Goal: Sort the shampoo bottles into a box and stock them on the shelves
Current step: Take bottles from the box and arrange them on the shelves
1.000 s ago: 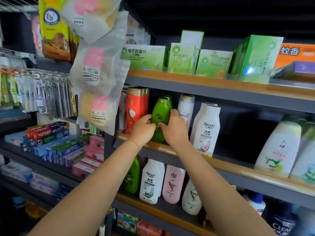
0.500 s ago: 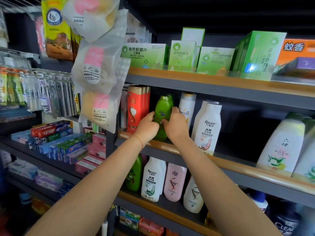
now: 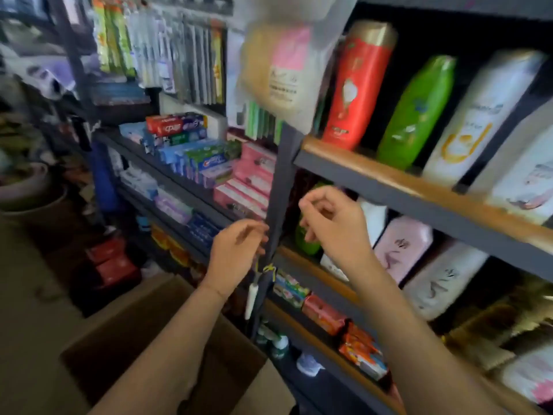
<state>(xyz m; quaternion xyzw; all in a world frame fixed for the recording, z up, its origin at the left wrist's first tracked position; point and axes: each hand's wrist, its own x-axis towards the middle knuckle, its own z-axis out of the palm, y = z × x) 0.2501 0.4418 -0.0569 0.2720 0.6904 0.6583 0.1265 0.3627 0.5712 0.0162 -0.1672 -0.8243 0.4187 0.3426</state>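
Observation:
A green shampoo bottle (image 3: 416, 115) stands on the middle shelf (image 3: 389, 178) between a red bottle (image 3: 359, 85) and a white bottle (image 3: 478, 121). Both hands hang in front of the shelf below it and hold nothing. My left hand (image 3: 236, 253) is by the grey shelf post (image 3: 278, 187), fingers loosely curled. My right hand (image 3: 332, 226) is in front of the lower shelf, partly hiding another green bottle (image 3: 308, 247). Pink (image 3: 401, 250) and white (image 3: 443, 283) bottles stand beside that one. An open cardboard box (image 3: 125, 324) sits on the floor under my arms. The view is blurred.
Toothpaste boxes (image 3: 185, 145) fill the shelves to the left. A hanging plastic bag of goods (image 3: 284, 70) dangles in front of the post. Small packets (image 3: 356, 339) line the lowest shelves. A bowl (image 3: 27, 187) and dark clutter stand at far left.
Both hands have let go of the green bottle on the middle shelf and dropped down to the lower shelf level. The view has swung down and left, bringing the box into sight.

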